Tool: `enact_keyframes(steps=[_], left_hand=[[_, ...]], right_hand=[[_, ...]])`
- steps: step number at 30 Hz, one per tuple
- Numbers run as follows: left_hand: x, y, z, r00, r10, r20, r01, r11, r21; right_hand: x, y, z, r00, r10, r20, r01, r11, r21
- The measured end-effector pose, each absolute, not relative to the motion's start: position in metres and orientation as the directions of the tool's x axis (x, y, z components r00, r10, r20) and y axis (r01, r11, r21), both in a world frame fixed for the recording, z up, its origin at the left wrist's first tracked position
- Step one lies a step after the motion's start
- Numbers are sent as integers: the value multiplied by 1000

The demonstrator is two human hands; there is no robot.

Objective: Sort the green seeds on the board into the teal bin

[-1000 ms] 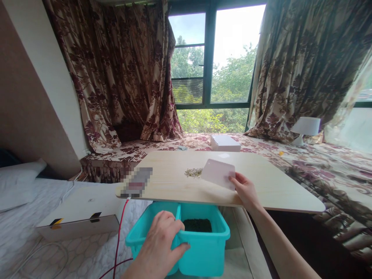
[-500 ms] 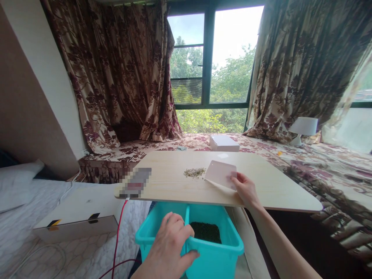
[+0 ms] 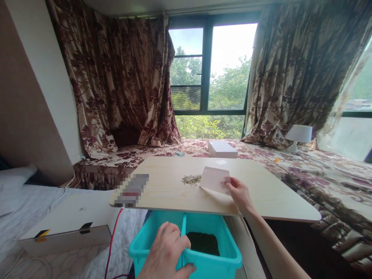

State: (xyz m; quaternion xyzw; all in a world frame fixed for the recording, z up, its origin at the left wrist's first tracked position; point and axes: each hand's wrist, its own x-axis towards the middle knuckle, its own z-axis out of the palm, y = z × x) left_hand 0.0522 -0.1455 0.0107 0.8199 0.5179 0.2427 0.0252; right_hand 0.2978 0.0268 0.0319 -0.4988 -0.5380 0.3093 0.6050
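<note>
My right hand [image 3: 238, 192] pinches the right end of a pale, translucent flat scraper [image 3: 214, 179], tilted over the table. The scraper's left edge is beside a small heap of dried greenish-brown bits [image 3: 190, 179] on the light wooden table [image 3: 165, 193]. Below the table's front edge is a turquoise two-compartment bin [image 3: 213, 260]. Dark green, leaf-like crumbs [image 3: 202, 243] cover the floor of its right compartment. My left hand [image 3: 170, 248] grips the bin's front rim where the divider meets it, and it hides part of the left compartment.
A blurred-out phone-like slab [image 3: 132, 190] lies at the table's left end, with a red cable [image 3: 111, 240] running down from it. A white box [image 3: 69, 221] rests on the bed at left. Behind the table are another white box [image 3: 222, 149] and a lamp [image 3: 299, 135].
The whole view has tilted up slightly, so everything sits lower in the picture. The scraper and both hands keep nearly the same places relative to the table, heap and bin.
</note>
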Motion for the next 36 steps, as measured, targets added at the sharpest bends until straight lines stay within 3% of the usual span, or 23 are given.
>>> enact_keyframes(steps=[16,23,36], left_hand=[[48,-147,13,363,855,370,818,-483,314],[50,-152,29,321,913,252,834,-399,382],[48,-156,46,296,934,198,838,-354,415]], right_hand=[[304,13,33,238,919,313,177,276,-945],[297,15,31,226,916,332,151,304,-941],[289,26,30,188,915,357,141,334,-932]])
